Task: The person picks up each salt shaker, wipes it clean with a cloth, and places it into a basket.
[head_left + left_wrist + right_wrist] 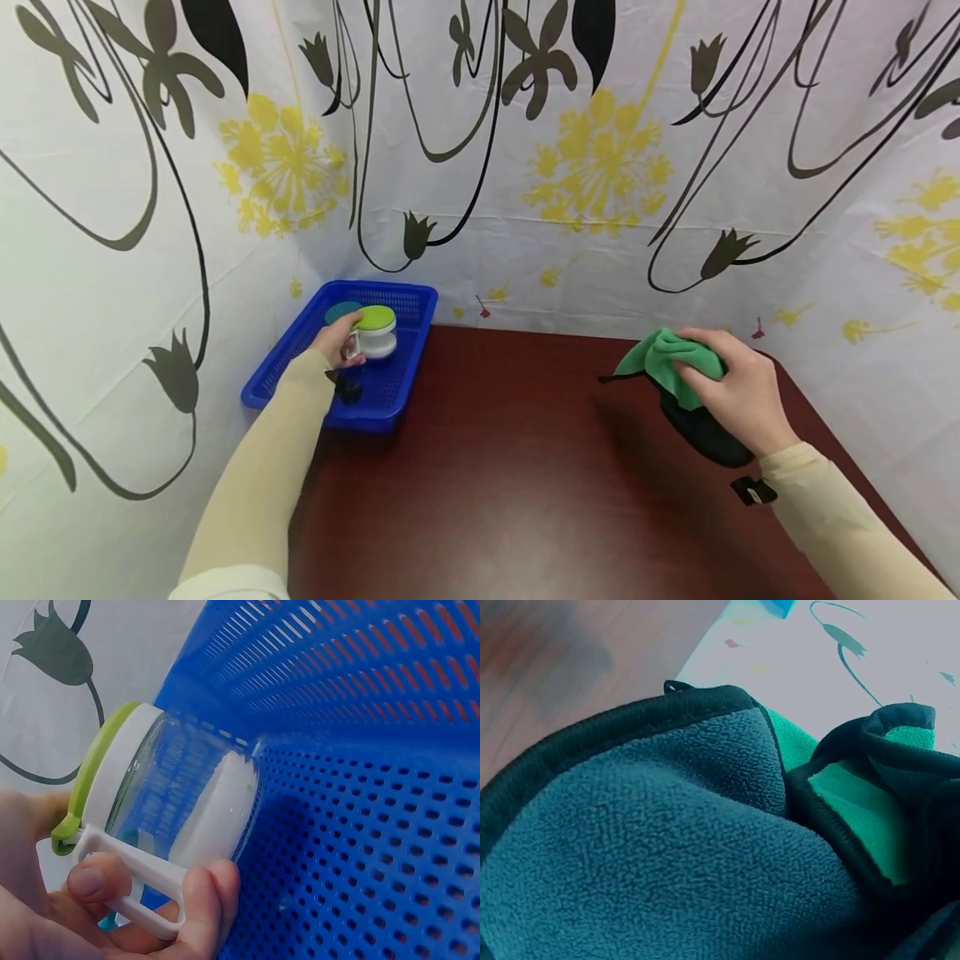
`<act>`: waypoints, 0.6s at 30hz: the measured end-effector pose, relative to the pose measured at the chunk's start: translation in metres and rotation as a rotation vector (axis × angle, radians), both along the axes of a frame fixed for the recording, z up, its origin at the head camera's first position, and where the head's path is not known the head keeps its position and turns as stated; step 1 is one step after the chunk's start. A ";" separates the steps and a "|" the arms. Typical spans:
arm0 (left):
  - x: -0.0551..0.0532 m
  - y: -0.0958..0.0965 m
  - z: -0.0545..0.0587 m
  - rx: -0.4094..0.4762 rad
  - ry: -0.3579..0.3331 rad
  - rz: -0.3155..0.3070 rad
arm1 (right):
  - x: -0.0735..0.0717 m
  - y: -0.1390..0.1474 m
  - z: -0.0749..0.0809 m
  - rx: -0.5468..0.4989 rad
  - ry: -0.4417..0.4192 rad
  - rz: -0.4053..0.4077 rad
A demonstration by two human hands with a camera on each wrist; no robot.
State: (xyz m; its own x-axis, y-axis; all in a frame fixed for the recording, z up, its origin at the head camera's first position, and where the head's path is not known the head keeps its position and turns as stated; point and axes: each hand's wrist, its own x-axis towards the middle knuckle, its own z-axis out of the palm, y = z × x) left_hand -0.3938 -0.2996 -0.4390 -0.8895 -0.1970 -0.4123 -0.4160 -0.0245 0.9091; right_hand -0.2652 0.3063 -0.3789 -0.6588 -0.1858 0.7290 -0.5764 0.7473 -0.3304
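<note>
My left hand (337,337) holds a clear seasoning jar (187,787) by its white handle (135,862), inside the blue basket (423,333). The jar has a lime-green lid (375,317) with a white collar, and something white lies inside it. In the left wrist view the jar appears tipped on its side, its base toward the perforated basket floor. Over the right side of the table, my right hand (738,387) grips a bunched cloth (667,358), green on one face and dark grey on the other. Its dark edging and folds fill most of the right wrist view.
Beside the jar in the basket is a round teal lid (342,312), partly hidden by my left hand. The basket stands at the table's back left. A patterned curtain (480,192) rises behind and along both sides of the dark red-brown table (510,467).
</note>
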 end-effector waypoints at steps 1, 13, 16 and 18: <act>0.001 0.000 -0.001 -0.006 0.000 -0.004 | 0.000 0.002 -0.001 0.005 -0.004 -0.004; 0.008 -0.003 -0.005 -0.073 -0.092 -0.102 | 0.003 0.021 -0.011 0.024 -0.062 -0.049; 0.006 -0.002 -0.006 -0.074 -0.096 -0.109 | 0.004 0.025 -0.012 0.022 -0.069 -0.065; 0.006 0.000 -0.007 -0.085 -0.093 -0.113 | 0.004 0.028 -0.013 0.020 -0.075 -0.075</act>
